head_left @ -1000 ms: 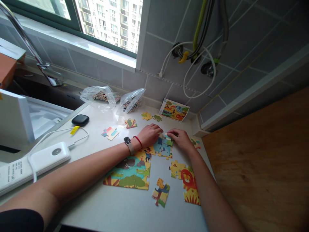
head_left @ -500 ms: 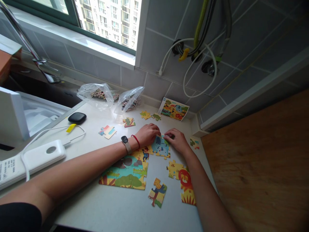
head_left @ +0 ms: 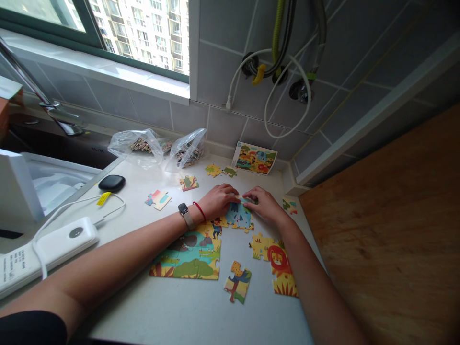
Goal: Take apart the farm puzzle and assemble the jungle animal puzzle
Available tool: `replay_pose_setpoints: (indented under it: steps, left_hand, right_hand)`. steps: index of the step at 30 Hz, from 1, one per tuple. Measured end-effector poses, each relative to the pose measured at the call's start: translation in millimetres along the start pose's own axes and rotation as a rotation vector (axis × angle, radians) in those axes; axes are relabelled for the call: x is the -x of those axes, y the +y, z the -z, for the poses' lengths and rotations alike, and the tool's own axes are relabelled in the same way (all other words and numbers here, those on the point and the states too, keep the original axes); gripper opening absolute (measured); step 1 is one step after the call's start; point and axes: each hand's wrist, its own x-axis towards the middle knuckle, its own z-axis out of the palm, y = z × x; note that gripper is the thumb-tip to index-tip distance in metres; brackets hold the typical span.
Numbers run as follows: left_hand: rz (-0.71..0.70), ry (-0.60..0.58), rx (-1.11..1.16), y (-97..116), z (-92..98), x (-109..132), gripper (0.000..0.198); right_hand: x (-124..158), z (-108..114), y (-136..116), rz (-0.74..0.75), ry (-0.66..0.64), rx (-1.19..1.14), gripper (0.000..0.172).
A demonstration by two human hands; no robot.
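— Both hands have drawn a little closer together since a moment ago, over the blue elephant puzzle section. What are they on now?
— The left hand and the right hand meet at its top edge, around a small green-and-yellow puzzle piece. Neither hand is a fist; the fingers curve down, loosely open. Whether they pinch that piece, I cannot tell.
— How would you work a seam like that?
— Slowly, I'd say: line up the tabs by eye, then press straight down with the fingertips, since sliding could nudge the loose section out of line.
— What lies around it?
— Just below the left wrist is the hippo section. To the right lies the lion section, and between them a loose puzzle piece.
— Anything in the way?
— The left forearm lies across the table, just above the hippo section, so it could catch those edges. Farther off, two plastic bags of pieces sit near the tiled wall, with a picture card propped against it.
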Motion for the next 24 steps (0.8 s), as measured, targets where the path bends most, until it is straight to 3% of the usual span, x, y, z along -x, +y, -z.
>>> replay_pose_setpoints:
  steps: [7, 14, 24]
  left_hand:
    - [0.014, 0.003, 0.020, 1.4, 1.5, -0.5, 0.040]
    - [0.045, 0.046, -0.008, 4.7, 2.1, -0.7, 0.043]
    - [0.033, 0.050, -0.004, 1.7, -1.5, -0.2, 0.028]
  right_hand:
    - [1.1, 1.9, 0.7, -0.007, -0.020, -0.002, 0.041]
    - [1.0, 1.0, 2.2, -0.037, -0.021, 0.031, 0.036]
    - [0.6, -5.3, -0.4, -0.062, 0.028, 0.142, 0.030]
